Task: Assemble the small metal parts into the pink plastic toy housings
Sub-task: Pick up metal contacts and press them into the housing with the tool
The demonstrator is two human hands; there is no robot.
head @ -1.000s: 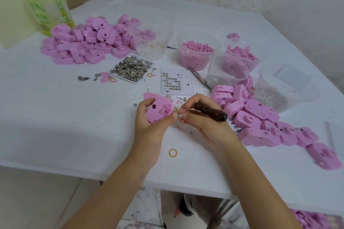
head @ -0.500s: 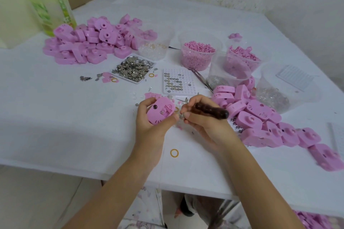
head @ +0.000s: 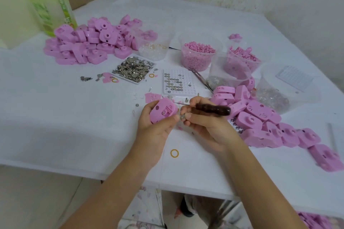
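Head view, left to right: at upper left we see a heap of pink housings (head: 89,42), then a tray of metal parts (head: 133,69). At centre our left hand (head: 156,128) grips a pink housing (head: 162,110); our right hand (head: 206,122) pinches a small metal part (head: 182,116) while clasping a wooden-handled tool (head: 212,108). More housings (head: 260,119) lie at right.

A heap of housings (head: 93,44) lies far left on the table (head: 55,117); a tray of metal parts (head: 134,69) sits just right of it, with tubs (head: 197,55) farther right.
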